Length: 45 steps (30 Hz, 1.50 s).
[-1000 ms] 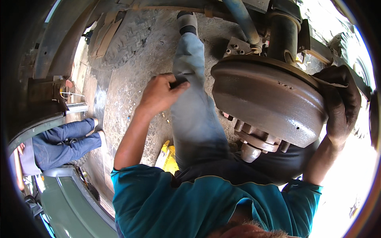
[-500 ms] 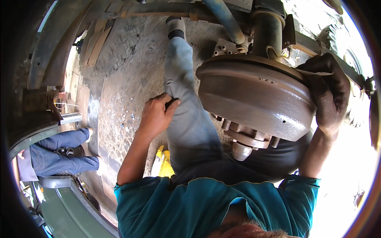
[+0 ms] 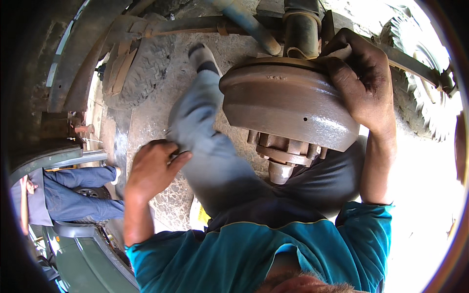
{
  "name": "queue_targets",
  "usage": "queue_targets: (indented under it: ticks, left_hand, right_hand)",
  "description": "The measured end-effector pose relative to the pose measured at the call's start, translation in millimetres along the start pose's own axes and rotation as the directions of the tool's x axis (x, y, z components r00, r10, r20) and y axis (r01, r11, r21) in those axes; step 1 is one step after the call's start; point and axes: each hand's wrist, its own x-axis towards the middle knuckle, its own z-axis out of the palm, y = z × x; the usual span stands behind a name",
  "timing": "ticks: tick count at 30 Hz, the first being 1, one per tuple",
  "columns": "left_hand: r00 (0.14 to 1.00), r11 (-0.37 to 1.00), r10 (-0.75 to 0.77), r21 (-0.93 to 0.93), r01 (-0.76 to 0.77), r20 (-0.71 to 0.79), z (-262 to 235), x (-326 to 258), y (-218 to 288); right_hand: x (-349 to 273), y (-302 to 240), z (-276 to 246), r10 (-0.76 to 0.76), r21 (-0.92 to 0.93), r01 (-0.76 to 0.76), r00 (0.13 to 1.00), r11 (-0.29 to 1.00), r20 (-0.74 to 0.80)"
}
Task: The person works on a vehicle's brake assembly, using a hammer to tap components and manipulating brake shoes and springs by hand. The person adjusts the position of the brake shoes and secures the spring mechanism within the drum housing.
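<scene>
A rusty brown brake drum (image 3: pixel 288 105) sits on its axle in front of me, wheel studs and a hub cap (image 3: pixel 280 173) pointing toward me. My right hand (image 3: pixel 364 80) is closed over the drum's back right rim, thumb on the near side and fingers curled behind. A small pale flat piece (image 3: pixel 343 52) shows between its thumb and fingers; what it is I cannot make out. My left hand (image 3: pixel 154 168) hovers beside my bent left knee, thumb apart from loosely curled fingers, with nothing visible in it.
A beam (image 3: pixel 195 25) and a blue-grey tube (image 3: pixel 249 27) cross the top. Knobbly tyres stand at upper left and far right (image 3: pixel 415 105). Another person's legs in blue jeans (image 3: pixel 78 195) and a green vehicle panel (image 3: pixel 88 254) are on the left. Something yellow (image 3: pixel 202 215) lies beside my thigh.
The drum has turned leftward under my right hand; its small hole sits nearer the middle. My left hand has moved left and slightly down, my left knee has shifted left, and the whole view has shifted.
</scene>
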Motion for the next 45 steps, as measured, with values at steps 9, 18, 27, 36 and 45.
queue_targets:
  ticks: [9,18,27,36,45]
  left_hand:
    - [0.858,0.82,0.35,-0.32,-0.475,-0.376,-80.3,78.9,56.4]
    - [0.789,0.457,0.464,-0.654,-0.602,-0.403,-40.7,175.0,94.7]
    - [0.835,0.466,0.529,-0.77,-0.436,-0.152,-37.4,173.8,116.2]
    - [0.83,0.373,0.523,-0.824,-0.427,-0.194,-30.2,173.3,114.7]
    - [0.825,0.331,0.548,-0.871,-0.363,-0.136,-35.6,176.9,117.4]
  right_hand:
    - [-2.6,0.6,3.8,-0.031,0.125,0.034,0.999,0.992,-0.03]
    - [-1.4,0.8,-7.6,0.089,0.104,-0.09,0.996,0.991,0.01]
    - [-3.9,1.0,-5.4,0.085,0.151,-0.078,0.996,0.985,-0.042]
    - [-2.9,7.4,-6.3,0.118,0.252,-0.117,0.993,0.961,0.011]
    - [-3.4,6.6,-17.9,0.317,0.09,-0.313,0.948,0.946,-0.037]
